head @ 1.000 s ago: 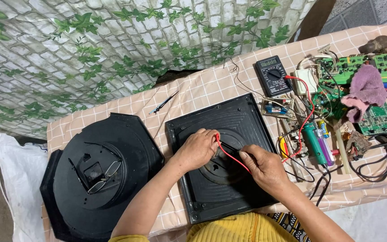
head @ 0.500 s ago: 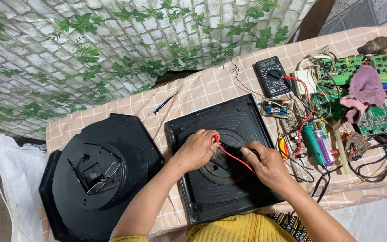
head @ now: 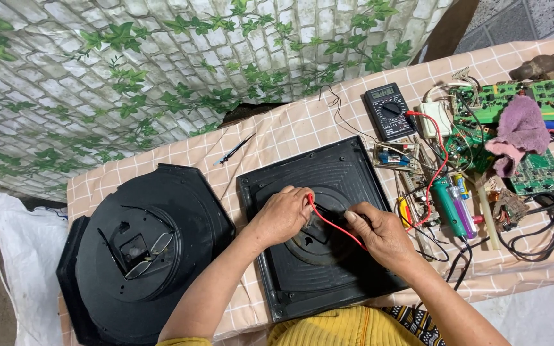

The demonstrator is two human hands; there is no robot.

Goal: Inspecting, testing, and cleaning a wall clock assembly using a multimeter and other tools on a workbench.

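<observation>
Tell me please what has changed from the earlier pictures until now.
Almost nothing changed. The right hand shifted slightly over the square black panel. The left hand stayed on the red wire. The multimeter, the round black housing and the eyeglasses kept their places.

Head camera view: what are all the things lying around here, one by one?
square panel: 1, black, table middle, under both hands
red lead: 1, red, running between the two hands
round-centred housing: 1, black, table left
spectacles: 1 pair, lying in the housing
multimeter: 1, black, beyond the panel
circuit boards: several, green, table right
cloth: 1, pink-purple, on the boards
green-handled tool: 1, right of the panel
pen-like tool: 1, dark, beyond the housing
tablecloth: 1, peach checked
white sack: 1, far left
left hand: on the panel, at the lead's end
right hand: on the panel, pinching the lead
</observation>
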